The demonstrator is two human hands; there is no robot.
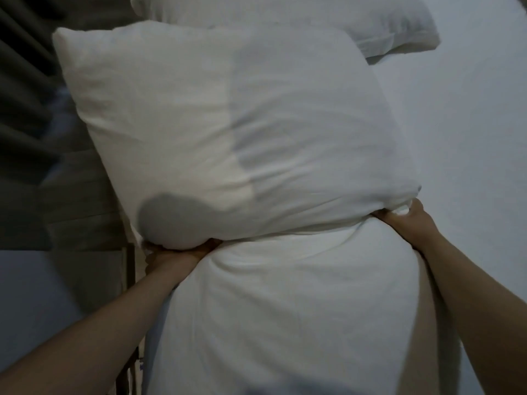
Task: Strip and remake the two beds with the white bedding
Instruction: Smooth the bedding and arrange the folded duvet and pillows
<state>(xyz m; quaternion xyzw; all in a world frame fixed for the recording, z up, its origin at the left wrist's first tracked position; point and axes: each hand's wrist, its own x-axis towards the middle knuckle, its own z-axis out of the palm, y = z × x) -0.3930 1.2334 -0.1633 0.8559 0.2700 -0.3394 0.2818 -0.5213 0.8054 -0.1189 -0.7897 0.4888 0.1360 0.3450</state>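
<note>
A big white pillow point(222, 132) fills the middle of the view, partly inside a white pillowcase point(285, 309) whose loose part bulges below my hands. My left hand point(174, 252) grips the pillow's lower left corner from underneath, its fingers hidden in the cloth. My right hand point(405, 220) pinches the lower right corner, fingers curled into the fabric. A second white pillow point(356, 21) lies at the top on the white bed sheet point(470, 138).
A dark wooden headboard or panel point(77, 212) runs along the left, with dark folded curtains point(20, 81) behind it. A pale grey surface point(28, 295) shows at lower left. The bed stretches away to the right.
</note>
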